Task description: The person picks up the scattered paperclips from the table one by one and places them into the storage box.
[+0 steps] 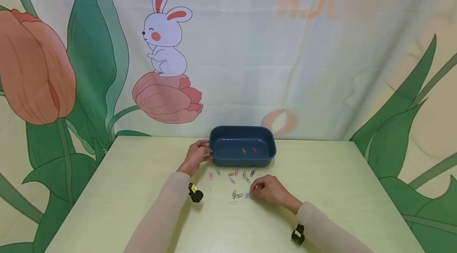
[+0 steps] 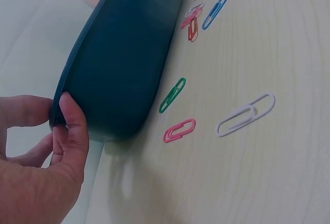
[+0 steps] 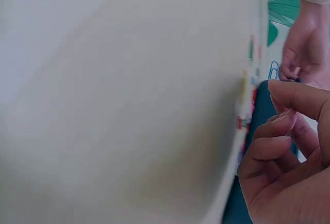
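A dark blue plastic bin [image 1: 242, 162] stands at the back of the table, with a yellow-green paper clip [image 1: 244, 150] and a pink paper clip [image 1: 254, 150] inside. At its left end my left hand [image 1: 195, 157] grips the rim, thumb on the near side and fingers behind, as the left wrist view confirms. My right hand [image 1: 271, 190], in front of the bin, pinches a blue paper clip [image 3: 274, 70] that sticks out past the fingertips. Several coloured paper clips lie between the hands, among them a green one [image 2: 172, 95], a pink one [image 2: 179, 130] and a white one [image 2: 246, 114].
The pale wooden table [image 1: 107, 205] meets a printed curtain [image 1: 242, 66] right behind the bin. Another white paper clip [image 1: 233, 203] lies nearest the front. Each wrist carries a small black camera, the left one [image 1: 195, 193] hanging low over the table.
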Demonstrator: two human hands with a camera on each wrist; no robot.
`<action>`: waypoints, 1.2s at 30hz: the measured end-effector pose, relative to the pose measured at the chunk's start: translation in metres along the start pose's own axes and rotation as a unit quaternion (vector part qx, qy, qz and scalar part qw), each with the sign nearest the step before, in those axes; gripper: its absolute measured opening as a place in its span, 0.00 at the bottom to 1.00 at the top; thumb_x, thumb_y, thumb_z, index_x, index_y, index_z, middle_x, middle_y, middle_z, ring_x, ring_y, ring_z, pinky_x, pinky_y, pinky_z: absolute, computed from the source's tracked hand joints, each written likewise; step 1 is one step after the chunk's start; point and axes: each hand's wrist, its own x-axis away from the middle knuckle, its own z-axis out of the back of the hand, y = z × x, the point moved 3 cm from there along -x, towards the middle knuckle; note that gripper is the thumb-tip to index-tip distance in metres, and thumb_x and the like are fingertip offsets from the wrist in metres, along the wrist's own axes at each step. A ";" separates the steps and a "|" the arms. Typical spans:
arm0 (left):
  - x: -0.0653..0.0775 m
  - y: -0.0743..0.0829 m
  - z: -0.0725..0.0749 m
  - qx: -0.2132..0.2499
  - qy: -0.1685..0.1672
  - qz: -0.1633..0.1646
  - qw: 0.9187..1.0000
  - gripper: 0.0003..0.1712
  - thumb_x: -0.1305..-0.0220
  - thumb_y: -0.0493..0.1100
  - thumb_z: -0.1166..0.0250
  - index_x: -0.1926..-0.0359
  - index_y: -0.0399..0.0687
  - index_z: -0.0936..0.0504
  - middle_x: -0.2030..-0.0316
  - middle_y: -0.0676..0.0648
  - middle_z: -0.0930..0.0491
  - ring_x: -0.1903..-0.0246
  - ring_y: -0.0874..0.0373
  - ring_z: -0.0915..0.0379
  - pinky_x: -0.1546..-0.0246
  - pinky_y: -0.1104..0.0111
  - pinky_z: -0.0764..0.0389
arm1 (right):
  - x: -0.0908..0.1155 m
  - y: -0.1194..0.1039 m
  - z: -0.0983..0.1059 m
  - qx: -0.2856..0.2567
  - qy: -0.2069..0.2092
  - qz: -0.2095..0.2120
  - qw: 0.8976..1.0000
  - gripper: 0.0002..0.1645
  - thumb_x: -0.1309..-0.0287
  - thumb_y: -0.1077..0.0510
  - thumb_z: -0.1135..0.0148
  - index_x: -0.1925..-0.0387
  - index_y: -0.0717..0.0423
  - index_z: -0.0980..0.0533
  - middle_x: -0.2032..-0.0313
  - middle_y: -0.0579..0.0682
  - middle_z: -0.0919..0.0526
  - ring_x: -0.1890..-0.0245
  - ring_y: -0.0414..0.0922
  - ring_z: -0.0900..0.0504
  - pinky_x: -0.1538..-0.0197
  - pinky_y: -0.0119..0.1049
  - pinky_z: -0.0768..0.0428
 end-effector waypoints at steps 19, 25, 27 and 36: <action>-0.002 -0.002 0.000 0.000 0.022 0.001 1.000 0.28 0.34 0.33 0.45 0.33 0.40 0.32 0.40 0.35 0.30 0.58 0.52 0.25 0.46 0.58 0.19 | 0.002 -0.039 0.047 -0.019 0.040 0.023 0.999 0.03 0.44 0.60 0.32 0.68 0.49 0.14 0.79 0.45 0.24 0.77 0.41 0.30 0.74 0.31 0.32; -0.001 -0.001 0.000 0.000 0.010 -0.007 1.000 0.29 0.34 0.32 0.46 0.32 0.39 0.33 0.41 0.36 0.32 0.58 0.53 0.27 0.49 0.60 0.17 | -0.003 -0.046 0.059 -0.023 0.054 0.026 0.998 0.03 0.43 0.59 0.32 0.68 0.52 0.15 0.80 0.44 0.25 0.77 0.41 0.30 0.72 0.33 0.31; -0.001 0.000 0.000 0.002 0.007 -0.010 1.000 0.29 0.34 0.31 0.46 0.32 0.39 0.34 0.42 0.36 0.33 0.59 0.54 0.28 0.51 0.61 0.17 | -0.005 -0.049 0.062 -0.027 0.057 0.031 0.998 0.03 0.43 0.58 0.32 0.68 0.53 0.15 0.80 0.44 0.25 0.78 0.41 0.30 0.71 0.34 0.30; 0.000 0.000 0.001 0.014 -0.009 -0.024 1.000 0.30 0.34 0.30 0.47 0.31 0.37 0.35 0.42 0.37 0.35 0.62 0.55 0.28 0.60 0.65 0.17 | -0.018 -0.062 0.078 -0.017 0.072 0.035 0.997 0.02 0.43 0.56 0.31 0.71 0.46 0.16 0.79 0.47 0.24 0.79 0.43 0.30 0.72 0.36 0.30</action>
